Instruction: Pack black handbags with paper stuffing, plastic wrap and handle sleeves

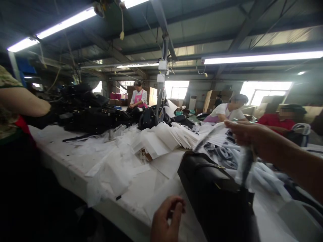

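A black handbag (214,198) stands tilted at the table's near edge, with a flap and small gold-coloured fittings. My right hand (242,132) is closed around the top of its raised handle (209,136), which is wrapped in pale film. To the left of the bag, my left hand (168,215) hovers with curled fingers, thumb and fingertips apart and nothing between them. It does not touch the bag. The bag's lower part runs out of view at the bottom.
White sheets (156,144) lie heaped along the white table (75,174). Black bags (93,117) are piled at the far left. Wrapped straps (227,154) lie behind the handbag. A person's arm (24,101) is at the left; other people sit across the table. A post (161,84) rises mid-table.
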